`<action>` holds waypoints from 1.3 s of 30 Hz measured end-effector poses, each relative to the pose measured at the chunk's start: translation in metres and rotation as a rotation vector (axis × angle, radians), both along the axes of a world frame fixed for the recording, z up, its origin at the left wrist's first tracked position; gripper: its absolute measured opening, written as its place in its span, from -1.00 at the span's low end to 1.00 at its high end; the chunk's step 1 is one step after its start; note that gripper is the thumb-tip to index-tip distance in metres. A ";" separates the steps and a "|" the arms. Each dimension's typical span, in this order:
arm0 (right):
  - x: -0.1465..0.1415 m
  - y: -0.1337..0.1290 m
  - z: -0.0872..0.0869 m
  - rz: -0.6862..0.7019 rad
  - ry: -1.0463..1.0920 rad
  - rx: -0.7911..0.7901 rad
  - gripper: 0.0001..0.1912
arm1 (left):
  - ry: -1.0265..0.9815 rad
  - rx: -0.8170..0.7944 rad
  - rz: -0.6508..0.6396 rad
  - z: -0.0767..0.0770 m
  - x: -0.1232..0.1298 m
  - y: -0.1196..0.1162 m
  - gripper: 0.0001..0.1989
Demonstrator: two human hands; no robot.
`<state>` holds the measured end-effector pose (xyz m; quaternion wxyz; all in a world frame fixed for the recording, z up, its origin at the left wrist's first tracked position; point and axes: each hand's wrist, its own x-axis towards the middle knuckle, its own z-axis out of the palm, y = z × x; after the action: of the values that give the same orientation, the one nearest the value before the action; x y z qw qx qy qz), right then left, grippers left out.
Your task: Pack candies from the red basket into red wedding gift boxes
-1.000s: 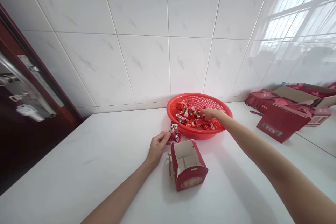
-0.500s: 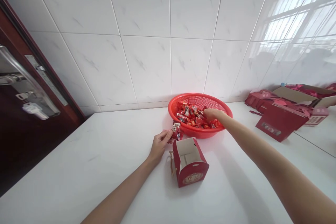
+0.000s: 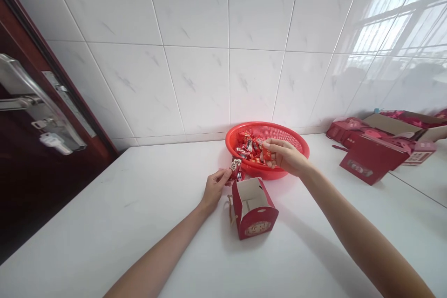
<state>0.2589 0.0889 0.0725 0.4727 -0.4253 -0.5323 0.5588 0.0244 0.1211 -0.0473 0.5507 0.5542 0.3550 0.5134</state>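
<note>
A red plastic basket (image 3: pixel 296 142) with wrapped candies (image 3: pixel 250 143) inside stands against the tiled wall. Over its front right part, my right hand (image 3: pixel 284 156) pinches a small red-wrapped candy (image 3: pixel 266 154). My left hand (image 3: pixel 214 188) is closed on red candy packets (image 3: pixel 236 167) just outside the basket's front left rim. In front of the basket stands a small red box (image 3: pixel 257 224), its top open and its pale inside bare, with a rope handle (image 3: pixel 231 209) hanging at its left side.
Several red boxes (image 3: pixel 375 158) and an open carton (image 3: pixel 391 123) of pink-red items lie on the white table (image 3: pixel 167 172) at the right. A dark red door (image 3: pixel 21 163) with a metal handle and keys is at the left.
My right hand has risen from among the candies and moved left and nearer, now with a red candy in its fingers. My left hand keeps its hold on the packets.
</note>
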 end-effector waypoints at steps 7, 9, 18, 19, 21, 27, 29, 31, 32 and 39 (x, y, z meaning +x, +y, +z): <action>-0.015 -0.021 0.001 -0.067 0.168 -0.110 -0.61 | -0.036 0.023 0.073 0.011 0.000 -0.005 -0.49; -0.018 -0.022 0.004 -0.046 0.155 -0.084 -0.61 | -0.054 0.038 0.108 0.017 -0.001 -0.003 -0.48; -0.040 -0.018 0.016 -0.088 -0.009 0.142 -0.66 | -0.167 0.133 0.152 0.068 -0.005 -0.010 -0.48; -0.043 -0.018 0.017 -0.088 -0.056 0.161 -0.67 | -0.182 0.148 0.142 0.074 -0.005 -0.014 -0.49; -0.048 -0.020 0.019 -0.060 -0.169 0.178 -0.65 | -0.215 0.174 0.119 0.084 -0.002 -0.023 -0.52; -0.055 -0.026 0.021 0.027 -0.276 0.250 -0.65 | -0.203 0.155 0.125 0.096 0.006 -0.044 -0.56; -0.054 -0.027 0.021 0.027 -0.302 0.250 -0.67 | -0.204 0.113 0.122 0.097 0.006 -0.047 -0.57; -0.053 -0.027 0.022 0.021 -0.338 0.255 -0.68 | -0.209 0.081 0.119 0.098 0.007 -0.049 -0.56; -0.053 -0.027 0.022 0.012 -0.353 0.266 -0.69 | -0.207 0.075 0.121 0.098 0.007 -0.050 -0.56; -0.051 -0.032 0.029 -0.032 -0.398 0.352 -0.81 | -0.155 0.091 0.127 0.101 0.008 -0.056 -0.53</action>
<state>0.2084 0.0568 0.1011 0.4342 -0.4463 -0.6972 0.3553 0.0327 0.0648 0.0535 0.5171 0.5135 0.3221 0.6043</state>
